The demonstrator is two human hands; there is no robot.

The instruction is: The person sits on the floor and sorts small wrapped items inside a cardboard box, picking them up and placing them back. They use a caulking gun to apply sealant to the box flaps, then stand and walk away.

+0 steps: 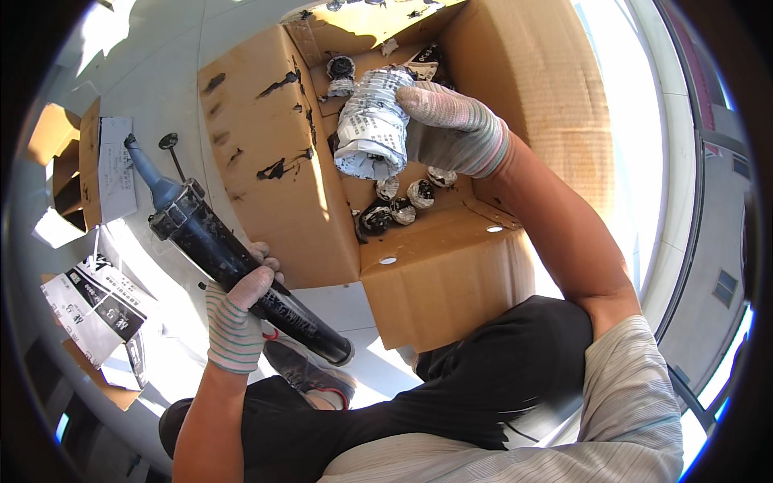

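Two gloved hands were each clamped on an object. The left hand (240,310), its forearm rising from below, closed around the barrel of a black sealant gun (216,251), thumb across the top and fingertips showing beyond; the gun slanted outside the left flap of a cardboard box (451,278), its blue nozzle (163,190) pointing up and leftward. The right hand (463,133), elbow bent and forearm extended over the box's right near corner, pinched the right side of a crumpled foil sealant pack (373,125) above the box opening. Smeared foil stubs (420,193) lay inside, toward the near edge.
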